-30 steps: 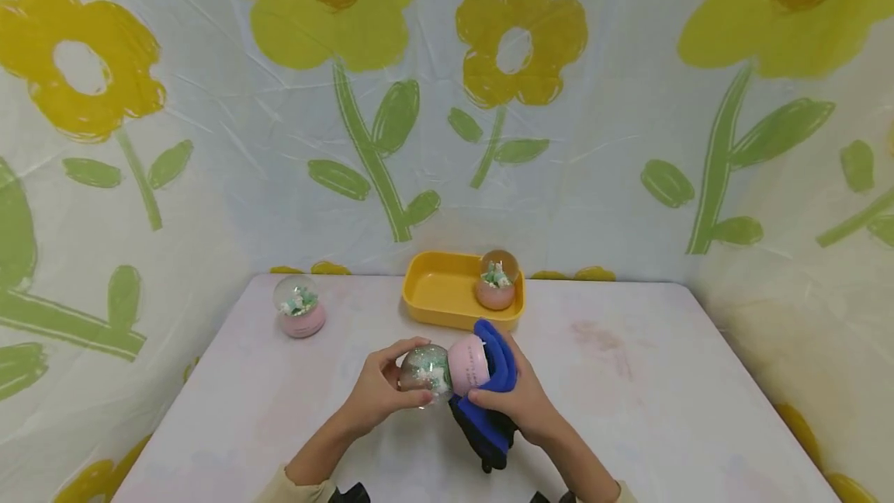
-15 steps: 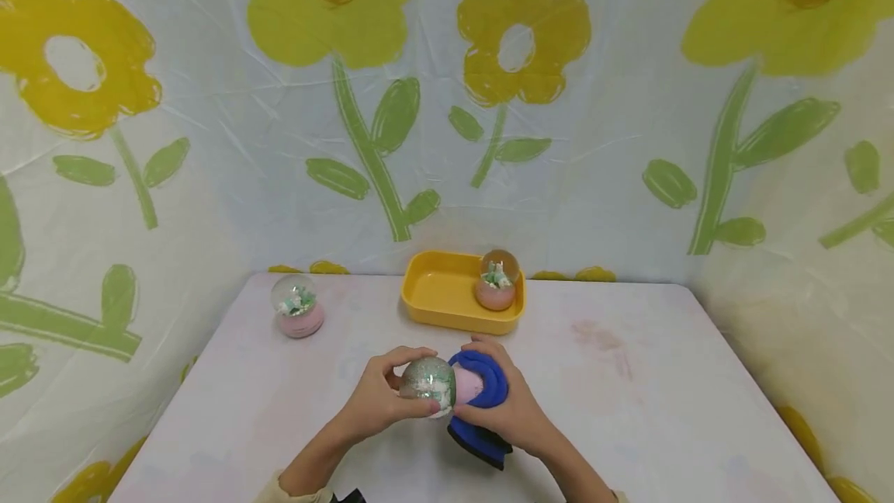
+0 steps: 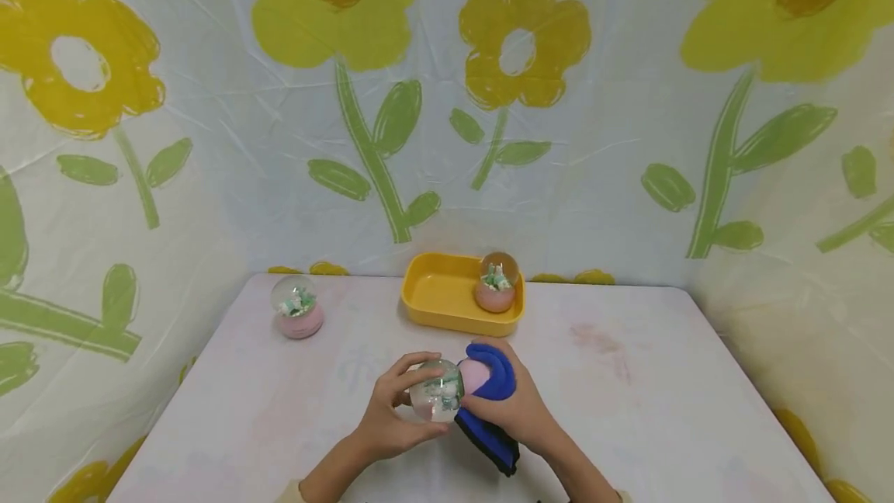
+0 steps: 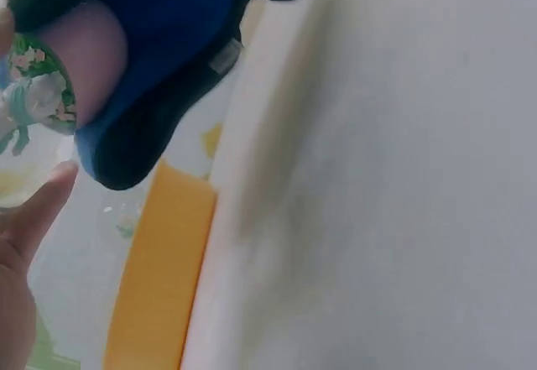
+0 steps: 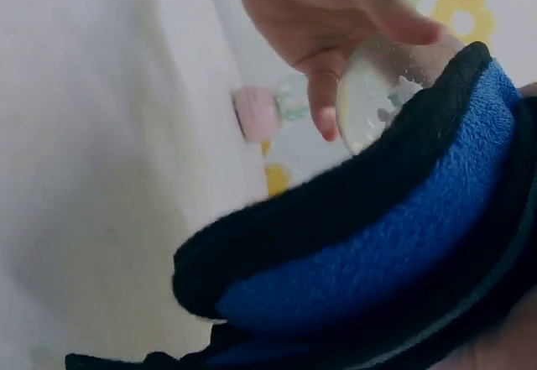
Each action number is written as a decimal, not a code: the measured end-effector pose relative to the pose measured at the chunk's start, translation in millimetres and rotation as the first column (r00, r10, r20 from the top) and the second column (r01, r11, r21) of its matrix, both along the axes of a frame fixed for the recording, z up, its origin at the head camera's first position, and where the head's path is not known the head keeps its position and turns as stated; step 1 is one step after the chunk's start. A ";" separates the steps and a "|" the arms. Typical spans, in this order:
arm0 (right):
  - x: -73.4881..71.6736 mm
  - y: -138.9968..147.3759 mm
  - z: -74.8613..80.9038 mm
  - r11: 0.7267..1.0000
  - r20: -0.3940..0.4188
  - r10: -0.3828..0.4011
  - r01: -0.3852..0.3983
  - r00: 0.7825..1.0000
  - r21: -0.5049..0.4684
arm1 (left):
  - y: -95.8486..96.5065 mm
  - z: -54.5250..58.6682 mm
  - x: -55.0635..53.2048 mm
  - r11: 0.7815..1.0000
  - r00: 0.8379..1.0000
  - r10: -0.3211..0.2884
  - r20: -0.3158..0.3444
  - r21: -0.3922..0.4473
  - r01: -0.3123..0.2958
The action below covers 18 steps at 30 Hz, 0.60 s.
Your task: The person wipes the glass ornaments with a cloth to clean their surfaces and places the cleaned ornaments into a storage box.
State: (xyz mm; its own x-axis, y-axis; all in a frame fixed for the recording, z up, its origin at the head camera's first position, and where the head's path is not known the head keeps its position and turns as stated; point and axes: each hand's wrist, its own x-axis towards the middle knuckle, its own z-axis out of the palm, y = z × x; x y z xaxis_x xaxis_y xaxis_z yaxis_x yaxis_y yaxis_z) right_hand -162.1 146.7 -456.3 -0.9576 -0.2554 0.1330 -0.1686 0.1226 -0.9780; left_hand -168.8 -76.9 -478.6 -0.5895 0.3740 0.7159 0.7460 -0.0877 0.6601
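- Snow globe (image 3: 436,390) lay tipped on its side between two hands at the lower middle of the head view, its glass ball to the left, its pink base (image 3: 475,376) to the right.
- The left hand (image 3: 389,419) had its grip round the glass, fingers above and thumb below.
- The right hand (image 3: 522,410) had its grip on a blue cloth (image 3: 501,379), holding it against the base; I saw its dark-edged end hang toward the bottom of the frame.
- A yellow tray (image 3: 454,322) stood just above centre-bottom, beyond the hands, with a second globe (image 3: 497,282) in its right end, glass upward.
- A third globe (image 3: 298,307) stood left of centre on the pale tabletop (image 3: 628,418), well apart from the tray.
- A flower-printed backdrop (image 3: 601,169) filled the upper frame.
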 end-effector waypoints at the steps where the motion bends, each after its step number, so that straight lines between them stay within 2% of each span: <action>1: 0.3 0.6 0.8 1.000 -0.043 0.014 -0.014 0.999 0.021 | 0.2 -3.9 -1.1 0.999 0.998 -0.029 0.054 0.026 0.027; 3: 1.8 1.9 2.2 0.997 -0.124 0.052 -0.044 0.991 0.064 | -0.4 -9.6 -3.0 0.996 0.985 -0.071 0.158 0.056 0.063; 4: 3.3 1.7 0.5 0.995 -0.164 0.075 -0.061 0.984 0.085 | -1.8 -13.3 -2.4 0.994 0.971 -0.097 0.220 0.073 0.083; 5: 4.6 1.3 -0.8 0.992 -0.204 0.090 -0.069 0.975 0.109 | -2.9 -15.6 -1.6 0.991 0.949 -0.116 0.294 0.091 0.093; 6: 5.8 1.0 -1.8 0.988 -0.244 0.100 -0.068 0.965 0.139 | -3.9 -16.9 -1.2 0.988 0.917 -0.139 0.373 0.113 0.104; 7: 6.5 0.8 -2.9 0.983 -0.285 0.108 -0.059 0.952 0.175 | -4.8 -16.5 -0.5 0.984 0.877 -0.164 0.451 0.138 0.113; 8: 6.8 0.6 -3.7 0.977 -0.329 0.112 -0.044 0.938 0.209 | -5.2 -15.1 -0.3 0.979 0.826 -0.189 0.532 0.165 0.118; 9: 6.5 0.4 -4.6 0.970 -0.369 0.118 -0.026 0.922 0.243 | -5.3 -13.3 -0.5 0.974 0.760 -0.213 0.614 0.194 0.116; 10: 5.6 0.5 -5.4 0.962 -0.402 0.121 -0.008 0.908 0.272 | -5.1 -10.8 -0.8 0.967 0.684 -0.240 0.689 0.229 0.108; 11: 4.0 0.6 -6.5 0.956 -0.429 0.121 0.011 0.895 0.292 | -4.6 -8.3 -1.4 0.964 0.614 -0.253 0.748 0.252 0.091; 12: 2.0 0.8 -7.7 0.955 -0.443 0.119 0.019 0.889 0.295 | -4.0 -6.2 -2.4 0.960 0.554 -0.266 0.789 0.268 0.079; 13: -0.1 0.7 -8.6 0.956 -0.451 0.114 0.025 0.885 0.291 | -3.2 -4.3 -3.4 0.959 0.511 -0.269 0.816 0.277 0.064; 14: -2.3 0.6 -9.5 0.960 -0.451 0.108 0.025 0.886 0.278 | -2.5 -2.7 -4.5 0.959 0.485 -0.267 0.833 0.279 0.050; 15: -4.4 0.4 -10.5 0.966 -0.435 0.096 0.022 0.895 0.257 | -2.0 -1.7 -5.4 0.960 0.476 -0.261 0.840 0.275 0.040; 16: -6.4 0.0 -11.7 0.973 -0.416 0.081 0.018 0.906 0.228 | -1.6 -1.1 -6.2 0.962 0.478 -0.251 0.842 0.270 0.030; 18: -7.9 -1.3 -12.8 0.988 -0.341 0.048 0.005 0.939 0.152 | -1.6 -1.0 -6.5 0.969 0.517 -0.222 0.827 0.246 0.023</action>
State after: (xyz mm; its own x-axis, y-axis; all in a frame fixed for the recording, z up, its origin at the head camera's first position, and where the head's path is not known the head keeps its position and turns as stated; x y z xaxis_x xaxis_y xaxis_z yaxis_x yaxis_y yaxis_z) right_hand -169.9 145.4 -469.1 -0.8545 -0.3173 0.4113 -0.4945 0.2541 -0.8312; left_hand -175.4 -78.5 -479.5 -0.9086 0.4164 -0.0335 -0.1817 -0.3217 0.9292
